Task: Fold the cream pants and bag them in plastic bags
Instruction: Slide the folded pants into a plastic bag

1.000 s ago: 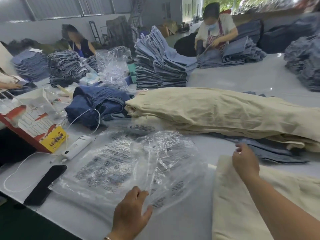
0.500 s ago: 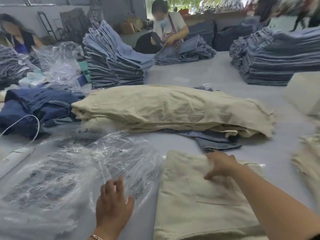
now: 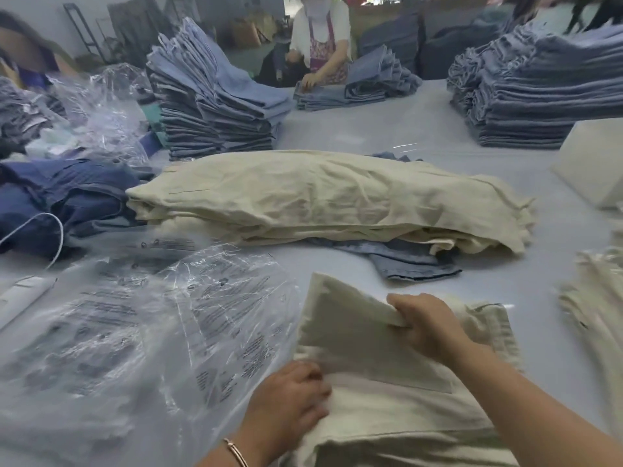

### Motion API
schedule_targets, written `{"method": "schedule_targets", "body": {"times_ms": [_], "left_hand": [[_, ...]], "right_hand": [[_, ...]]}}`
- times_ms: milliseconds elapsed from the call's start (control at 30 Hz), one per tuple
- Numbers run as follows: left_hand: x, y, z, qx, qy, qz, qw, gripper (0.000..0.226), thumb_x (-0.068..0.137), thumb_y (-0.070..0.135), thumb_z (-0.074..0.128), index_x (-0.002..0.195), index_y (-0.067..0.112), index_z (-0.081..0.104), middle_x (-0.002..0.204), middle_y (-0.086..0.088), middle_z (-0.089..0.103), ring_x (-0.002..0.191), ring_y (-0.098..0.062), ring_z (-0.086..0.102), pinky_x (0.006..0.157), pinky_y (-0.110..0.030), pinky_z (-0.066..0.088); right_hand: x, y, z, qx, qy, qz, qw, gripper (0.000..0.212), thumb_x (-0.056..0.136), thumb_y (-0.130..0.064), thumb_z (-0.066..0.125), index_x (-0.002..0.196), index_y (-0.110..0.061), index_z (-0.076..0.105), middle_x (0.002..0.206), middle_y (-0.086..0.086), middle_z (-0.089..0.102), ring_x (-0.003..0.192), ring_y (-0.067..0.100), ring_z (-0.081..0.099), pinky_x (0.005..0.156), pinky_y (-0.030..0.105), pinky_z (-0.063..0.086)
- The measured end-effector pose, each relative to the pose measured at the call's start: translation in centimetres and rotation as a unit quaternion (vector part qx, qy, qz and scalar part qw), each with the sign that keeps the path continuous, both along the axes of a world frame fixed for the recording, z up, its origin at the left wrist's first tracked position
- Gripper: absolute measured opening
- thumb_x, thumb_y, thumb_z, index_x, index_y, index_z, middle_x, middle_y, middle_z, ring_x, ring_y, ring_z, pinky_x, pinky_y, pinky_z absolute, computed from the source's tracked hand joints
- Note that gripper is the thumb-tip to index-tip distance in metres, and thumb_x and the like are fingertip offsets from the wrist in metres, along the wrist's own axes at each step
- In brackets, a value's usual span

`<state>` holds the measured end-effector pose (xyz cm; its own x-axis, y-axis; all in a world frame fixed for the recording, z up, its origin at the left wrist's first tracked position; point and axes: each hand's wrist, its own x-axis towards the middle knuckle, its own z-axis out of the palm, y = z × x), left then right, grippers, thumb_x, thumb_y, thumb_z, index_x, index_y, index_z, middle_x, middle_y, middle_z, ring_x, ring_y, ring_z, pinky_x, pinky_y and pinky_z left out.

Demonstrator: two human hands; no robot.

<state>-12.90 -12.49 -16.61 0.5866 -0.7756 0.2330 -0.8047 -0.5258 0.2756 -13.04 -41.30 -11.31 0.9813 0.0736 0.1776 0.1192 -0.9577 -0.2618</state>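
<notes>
Your right hand (image 3: 425,326) pinches a lifted fold of the cream pants (image 3: 381,392) at the tabletop's (image 3: 421,136) near edge (plastic bags (image 3: 135,325) just beside, left) while your left hand (image 3: 294,394) curls its grip around their left edge.

A wide pale grey table (image 3: 421,129) fills most of the frame and runs back to the far side of the room. Along the top left, a light grey wall (image 3: 40,25) stands behind a dark metal frame (image 3: 82,28) that leans against it. At the top centre an opening (image 3: 293,0) shows brightness, and soft, even light falls across the table. Just below it, cardboard boxes (image 3: 249,28) sit on the floor beside dark bundles. A person in a white top and patterned apron (image 3: 320,38) stands at the far edge. Tall stacks of blue jeans (image 3: 215,96) rise at the upper left and upper right.
</notes>
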Motion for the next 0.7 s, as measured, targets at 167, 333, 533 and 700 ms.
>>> {"method": "schedule_targets", "body": {"times_ms": [167,333,533,700], "left_hand": [[-0.4,-0.1,0.4,0.034,0.011,0.023,0.999,0.024,0.062,0.049,0.076,0.083,0.039,0.07,0.104,0.016,0.065,0.089,-0.005,0.062,0.076,-0.015,0.047],[-0.7,-0.1,0.7,0.018,0.015,0.031,0.999,0.025,0.063,0.043,0.08,0.087,0.038,0.072,0.102,0.016,0.066,0.087,-0.007,0.063,0.073,-0.013,0.046],[-0.8,0.2,1.1,0.011,0.049,0.06,0.997,0.022,0.078,0.042,0.064,0.097,0.038,0.073,0.114,0.02,0.063,0.101,-0.005,0.061,0.074,-0.017,0.051],[-0.2,3.8,1.3,-0.111,-0.032,0.178,0.977,0.017,0.078,0.021,0.061,0.091,0.019,0.07,0.093,0.005,0.065,0.089,-0.015,0.059,0.077,-0.02,0.045]], "right_hand": [[-5.5,2.7,2.3,-0.115,-0.085,0.128,0.981,0.094,0.067,-0.002,0.065,0.145,-0.043,0.031,0.112,-0.003,0.066,0.057,0.017,0.057,0.056,0.026,0.049],[-9.2,4.6,1.5,-0.209,0.088,0.174,0.958,0.068,0.077,-0.023,0.061,0.136,-0.048,0.038,0.15,0.017,0.032,0.1,0.029,0.058,0.09,0.041,0.044],[-11.2,7.1,-1.4,-0.263,0.202,0.126,0.935,0.099,0.072,-0.035,0.067,0.15,-0.008,0.013,0.152,0.028,-0.025,0.142,0.049,0.0,0.111,0.062,-0.003],[-11.1,7.7,-1.0,-0.281,0.224,0.095,0.928,0.09,0.077,-0.03,0.065,0.15,-0.007,0.017,0.152,0.033,-0.017,0.139,0.055,0.003,0.11,0.066,0.005]]}}
